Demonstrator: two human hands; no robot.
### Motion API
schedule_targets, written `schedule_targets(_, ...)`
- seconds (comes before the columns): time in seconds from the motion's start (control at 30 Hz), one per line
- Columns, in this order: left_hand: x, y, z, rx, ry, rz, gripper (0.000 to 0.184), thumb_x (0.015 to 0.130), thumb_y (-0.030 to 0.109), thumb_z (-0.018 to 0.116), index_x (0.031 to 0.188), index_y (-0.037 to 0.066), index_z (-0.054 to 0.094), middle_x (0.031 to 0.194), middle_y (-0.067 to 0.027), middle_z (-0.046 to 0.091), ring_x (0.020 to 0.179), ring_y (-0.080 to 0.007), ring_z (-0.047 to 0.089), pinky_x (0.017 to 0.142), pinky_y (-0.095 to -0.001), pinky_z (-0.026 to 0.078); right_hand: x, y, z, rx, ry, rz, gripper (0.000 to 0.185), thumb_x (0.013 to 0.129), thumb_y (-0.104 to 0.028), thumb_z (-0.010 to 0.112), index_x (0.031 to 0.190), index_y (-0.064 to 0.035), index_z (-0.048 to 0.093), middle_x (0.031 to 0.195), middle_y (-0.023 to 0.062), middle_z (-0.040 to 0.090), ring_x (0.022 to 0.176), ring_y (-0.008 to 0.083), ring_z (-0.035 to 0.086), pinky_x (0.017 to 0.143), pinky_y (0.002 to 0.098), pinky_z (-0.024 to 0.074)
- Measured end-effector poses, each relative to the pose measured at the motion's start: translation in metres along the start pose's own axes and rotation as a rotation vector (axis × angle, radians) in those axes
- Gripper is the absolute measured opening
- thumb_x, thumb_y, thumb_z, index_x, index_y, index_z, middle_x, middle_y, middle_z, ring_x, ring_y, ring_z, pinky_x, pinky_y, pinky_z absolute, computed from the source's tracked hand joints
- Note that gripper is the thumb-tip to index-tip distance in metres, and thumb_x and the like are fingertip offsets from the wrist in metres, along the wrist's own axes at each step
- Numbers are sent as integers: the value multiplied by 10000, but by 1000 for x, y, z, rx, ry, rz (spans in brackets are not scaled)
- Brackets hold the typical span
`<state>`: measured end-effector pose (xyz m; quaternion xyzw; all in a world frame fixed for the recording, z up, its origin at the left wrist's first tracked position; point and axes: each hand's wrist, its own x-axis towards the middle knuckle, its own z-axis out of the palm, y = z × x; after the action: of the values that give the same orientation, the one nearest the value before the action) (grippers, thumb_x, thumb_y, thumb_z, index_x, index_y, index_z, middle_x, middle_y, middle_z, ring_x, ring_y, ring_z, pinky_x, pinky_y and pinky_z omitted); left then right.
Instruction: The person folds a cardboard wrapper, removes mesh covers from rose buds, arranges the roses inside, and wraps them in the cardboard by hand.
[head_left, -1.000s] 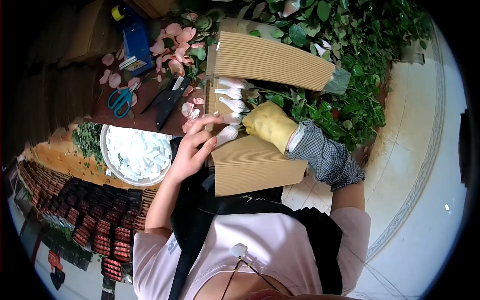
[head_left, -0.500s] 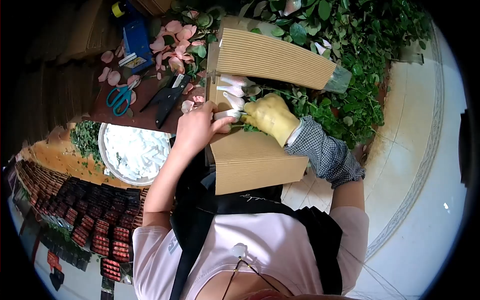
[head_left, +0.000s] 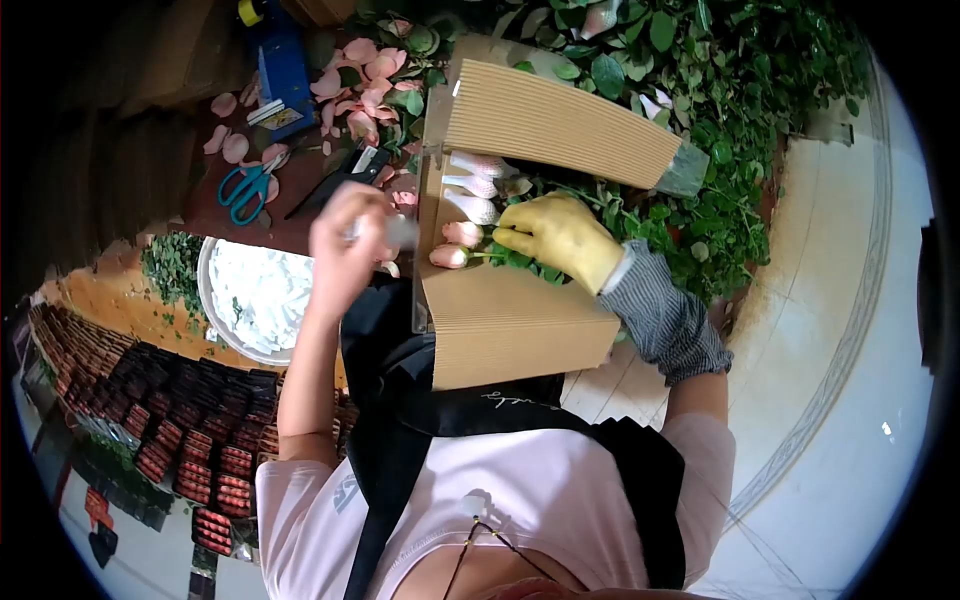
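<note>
My left hand (head_left: 350,240), bare and blurred by motion, is closed round a whitish mesh sleeve (head_left: 402,232), left of the cardboard. In my right hand (head_left: 555,238), in a yellow glove, the fingers are bent together at the stem of a bare pink rosebud (head_left: 462,233). Just below lies a second bare pink rosebud (head_left: 449,256). Above them is a row of rosebuds in white mesh sleeves (head_left: 470,207), heads side by side on a corrugated cardboard wrap (head_left: 520,320). Its upper flap (head_left: 560,120) is folded over the stems. The right fingertips are partly hidden.
A tub of white sleeves (head_left: 258,300) stands at lower left. Teal scissors (head_left: 245,190), a black stapler-like tool (head_left: 335,185), a blue tape dispenser (head_left: 280,80) and loose pink petals (head_left: 365,90) lie on the dark table. Leafy stems (head_left: 730,150) pile up at right.
My left hand has moved left, away from the rosebuds, with the whitish sleeve. Two bare pink buds now show where the hand was. My right hand has shifted slightly and its fingers have straightened somewhat.
</note>
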<state>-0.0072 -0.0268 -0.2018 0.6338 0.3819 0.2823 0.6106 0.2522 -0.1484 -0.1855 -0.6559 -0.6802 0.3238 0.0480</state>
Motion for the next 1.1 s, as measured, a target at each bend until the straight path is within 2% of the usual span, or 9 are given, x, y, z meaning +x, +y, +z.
schedule_targets(0.07, 3, -24, 18, 314, -129, -155, 308, 916, 274, 700, 838, 6, 569, 614, -104, 570, 589, -213, 609, 555, -375, 464, -1, -7, -8, 40, 36, 25, 274, 878, -353, 673, 825, -86, 638, 728, 125, 662, 715, 340, 656, 671, 483, 511)
schedule_targets(0.2, 14, -18, 64, 634, -127, 32, 359, 890, 351, 718, 831, 18, 598, 703, -203, 621, 675, -415, 630, 582, -440, 474, 11, -13, 2, -289, -35, 120, 282, 903, -359, 643, 879, -78, 657, 767, 133, 686, 752, 334, 674, 692, 468, 526)
schedule_targets(0.27, 19, -22, 70, 517, -83, 98, 277, 914, 206, 698, 793, -20, 595, 665, -133, 554, 599, -194, 481, 592, -337, 440, 18, -9, 6, -314, -66, 125, 272, 906, -350, 638, 897, -80, 662, 773, 134, 689, 751, 336, 675, 691, 466, 529)
schedule_targets(0.57, 23, -15, 20, 89, 121, 318, 262, 900, 66, 634, 723, -22, 463, 722, -53, 509, 676, -159, 466, 638, -283, 411, 2, -2, -4, -149, 194, 136, 267, 869, -344, 712, 987, -104, 711, 737, 96, 691, 678, 285, 672, 631, 426, 540)
schedule_targets(0.67, 18, -32, 18, 10, -142, -222, 265, 899, 129, 676, 797, 8, 463, 684, -38, 445, 655, -97, 383, 588, -280, 396, 5, -16, -7, -331, 342, 186, 278, 875, -348, 699, 920, -74, 703, 705, 106, 687, 650, 269, 677, 606, 407, 542)
schedule_targets(0.77, 24, -23, 47, 550, -132, 41, 355, 900, 336, 720, 918, 22, 555, 811, -142, 678, 720, -252, 679, 630, -342, 517, 22, 1, 25, -547, 191, 225, 318, 876, -361, 673, 739, -74, 672, 662, 96, 671, 605, 260, 662, 558, 407, 529)
schedule_targets(0.8, 30, -8, 56, 735, -236, -144, 390, 875, 397, 722, 979, 39, 606, 825, -170, 669, 778, -364, 665, 637, -415, 524, 25, 0, 24, -541, 202, 206, 326, 874, -362, 674, 719, -74, 668, 645, 88, 663, 595, 262, 658, 556, 406, 528)
schedule_targets(0.93, 29, -27, 73, 644, -136, 177, 248, 880, 285, 723, 902, 50, 648, 834, -131, 667, 782, -380, 652, 645, -433, 525, 28, -3, 19, -475, 42, 323, 167, 856, -199, 633, 874, -81, 750, 819, 85, 739, 762, 263, 719, 639, 404, 571)
schedule_targets(1.1, 21, -25, 13, -93, 289, -133, 70, 872, 35, 607, 860, -22, 647, 756, -24, 606, 669, -124, 526, 616, -272, 438, 28, 7, 23, -505, 318, 283, 315, 831, -358, 723, 1035, -118, 713, 938, 92, 707, 827, 263, 686, 698, 404, 570)
